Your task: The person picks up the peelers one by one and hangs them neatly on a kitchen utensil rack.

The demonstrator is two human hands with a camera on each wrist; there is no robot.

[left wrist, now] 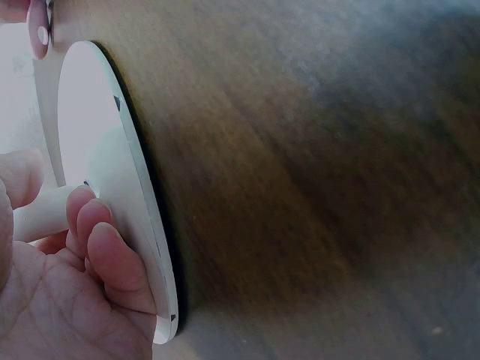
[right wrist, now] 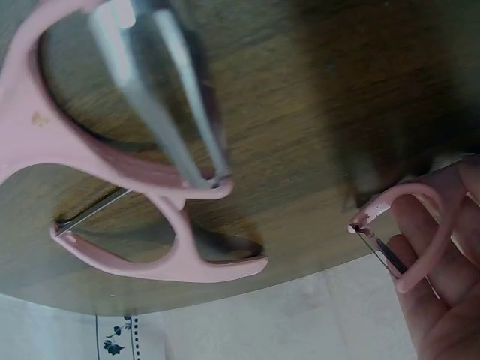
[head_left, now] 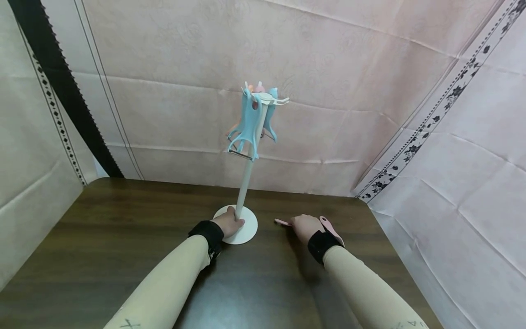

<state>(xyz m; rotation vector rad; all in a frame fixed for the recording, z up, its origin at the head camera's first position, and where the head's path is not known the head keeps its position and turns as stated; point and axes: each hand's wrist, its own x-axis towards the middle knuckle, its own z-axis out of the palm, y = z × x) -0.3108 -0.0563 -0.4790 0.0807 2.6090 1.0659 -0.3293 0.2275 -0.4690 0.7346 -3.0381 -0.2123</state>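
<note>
My left hand [head_left: 228, 223] grips the white pole [head_left: 245, 183] of a rack low down, just above its round base [head_left: 249, 231]; in the left wrist view the fingers [left wrist: 116, 262] curl in beside the pole. Light blue peelers [head_left: 248, 119] hang from the hooks at the top, with pink and orange ones partly hidden behind. To the right, my right hand [head_left: 306, 227] holds a pink Y-shaped peeler [right wrist: 442, 202] by its handle, low over the table, its blade end toward the rack. Two more pink peelers [right wrist: 191, 268] lie near that hand in the right wrist view.
The brown wooden table [head_left: 135, 237] has its back edge just behind the rack. Pale cloth [head_left: 172, 114] hangs behind and at both sides, with a dark strip [head_left: 70, 91] on the left and a floral border [head_left: 431, 119] on the right.
</note>
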